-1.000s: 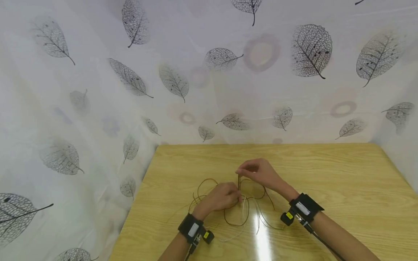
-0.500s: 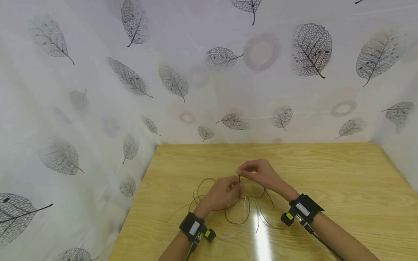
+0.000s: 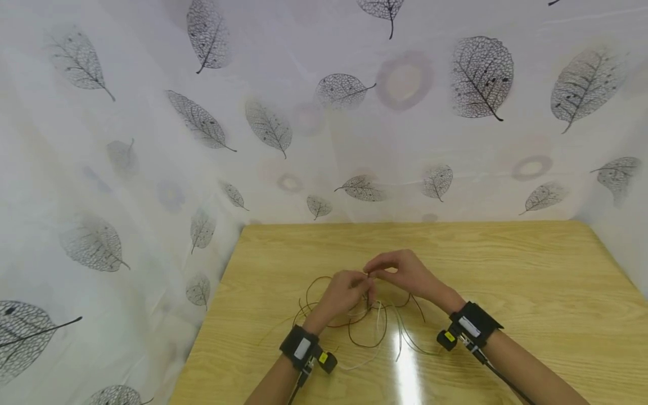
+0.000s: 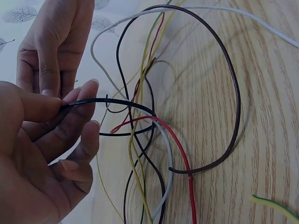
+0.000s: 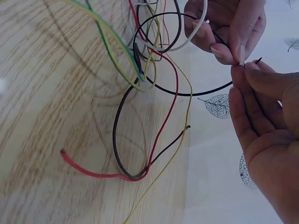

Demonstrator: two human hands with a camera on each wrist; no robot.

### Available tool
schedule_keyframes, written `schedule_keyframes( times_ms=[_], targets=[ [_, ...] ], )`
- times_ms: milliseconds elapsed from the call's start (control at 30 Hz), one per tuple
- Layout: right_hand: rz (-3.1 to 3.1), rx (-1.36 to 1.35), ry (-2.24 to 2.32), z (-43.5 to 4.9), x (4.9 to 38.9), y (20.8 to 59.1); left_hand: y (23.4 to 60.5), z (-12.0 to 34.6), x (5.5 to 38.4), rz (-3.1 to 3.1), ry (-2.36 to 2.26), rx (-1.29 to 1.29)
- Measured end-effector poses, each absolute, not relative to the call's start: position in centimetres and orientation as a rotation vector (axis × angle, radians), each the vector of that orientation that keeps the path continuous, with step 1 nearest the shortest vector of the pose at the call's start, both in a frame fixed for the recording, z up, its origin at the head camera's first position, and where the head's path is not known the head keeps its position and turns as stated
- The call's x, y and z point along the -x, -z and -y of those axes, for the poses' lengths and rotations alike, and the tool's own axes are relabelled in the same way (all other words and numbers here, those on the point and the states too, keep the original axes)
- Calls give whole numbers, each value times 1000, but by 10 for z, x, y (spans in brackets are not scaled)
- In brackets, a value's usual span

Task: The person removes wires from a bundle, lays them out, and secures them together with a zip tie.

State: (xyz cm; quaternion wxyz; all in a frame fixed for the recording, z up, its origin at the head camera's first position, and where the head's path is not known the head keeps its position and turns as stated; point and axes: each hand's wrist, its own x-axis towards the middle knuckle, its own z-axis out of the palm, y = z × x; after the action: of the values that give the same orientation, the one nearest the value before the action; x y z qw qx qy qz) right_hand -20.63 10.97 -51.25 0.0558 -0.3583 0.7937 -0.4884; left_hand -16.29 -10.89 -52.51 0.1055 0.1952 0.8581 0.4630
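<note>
My left hand (image 3: pixel 344 295) pinches a black wire (image 4: pixel 117 101) between thumb and forefinger. The fingertips of my right hand (image 3: pixel 405 273) meet those of the left and pinch the same wire near its end, a short dark tip poking out past them in the right wrist view. From the hands the black wire (image 5: pixel 210 92) curves down into a loose tangle. Looped in that tangle are a red wire (image 5: pixel 168 112), a brown wire (image 4: pixel 238 93), a white wire (image 4: pixel 168 149), a thin yellow wire (image 5: pixel 190 93) and a green-and-yellow wire (image 5: pixel 110 39).
The tangle lies on a wood-grain table (image 3: pixel 531 270), with loose ends spreading left and toward the front. A white leaf-print sheet (image 3: pixel 324 140) hangs behind the table and along its sides. Each wrist wears a black strap with a small camera and cable.
My left hand has risen from lower on the upright black wire to the right hand's fingertips, covering the stretch that showed between them. The right hand has stayed nearly in place.
</note>
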Motion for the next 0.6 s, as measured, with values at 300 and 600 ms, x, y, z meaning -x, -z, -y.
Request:
schedule_keyframes(
  times_ms=[300, 600],
  targets=[
    [-2502, 1234, 1443, -107, 207, 515, 527, 109, 163, -2585, -1332, -601],
    [-2668, 1470, 1419, -108, 210, 514, 530, 105, 166, -2739, -1669, -570]
  ],
)
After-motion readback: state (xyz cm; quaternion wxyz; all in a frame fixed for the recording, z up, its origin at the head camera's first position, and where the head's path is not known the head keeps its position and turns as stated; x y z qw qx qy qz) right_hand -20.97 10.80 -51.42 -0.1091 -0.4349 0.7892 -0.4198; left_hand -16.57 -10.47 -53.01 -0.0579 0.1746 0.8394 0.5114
